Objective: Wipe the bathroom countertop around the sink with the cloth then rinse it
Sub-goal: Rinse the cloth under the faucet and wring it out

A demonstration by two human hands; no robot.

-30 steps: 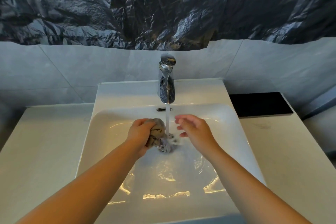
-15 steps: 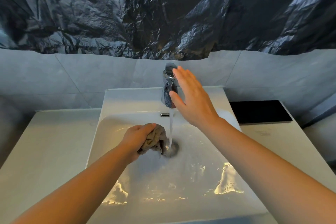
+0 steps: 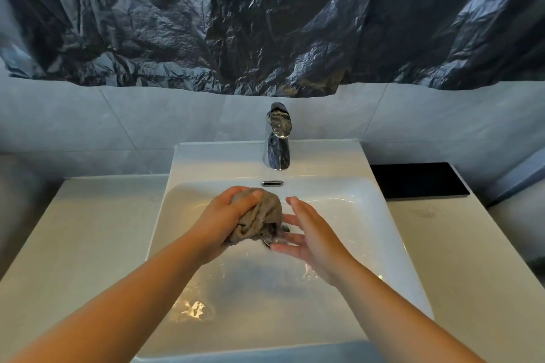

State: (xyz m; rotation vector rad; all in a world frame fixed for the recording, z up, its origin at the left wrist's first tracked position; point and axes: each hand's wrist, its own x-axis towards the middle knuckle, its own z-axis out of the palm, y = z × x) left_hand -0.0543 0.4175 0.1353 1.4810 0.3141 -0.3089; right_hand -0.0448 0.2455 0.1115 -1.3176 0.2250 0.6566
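Rinse step, near the end by the look of it: no stream visible from the faucet (image 3: 277,138), basin of the sink (image 3: 365,215) wet.

Best move now, probably: wring over the drain, not over the countertop (image 3: 88,230) (just wiped, presumably). Squeeze with both hands, twist, keep drips inside the basin. If suds or grime show in the runoff, reopen the tap and repeat. Can't tell from here how clean the fabric is.

Cloth (image 3: 259,218): bunched into a wad, held above the drain, directly in front of the faucet, well inside the sink rim.

Left hand (image 3: 227,215): closed around the wad, fingers wrapped over the top, firm clench. Right hand (image 3: 312,233): flat and spread, fingers extended toward the wad on the faucet's right side, fingertips at or just touching the fabric; holding nothing.

Dark tray (image 3: 418,180) right of the faucet, on the counter, not involved.
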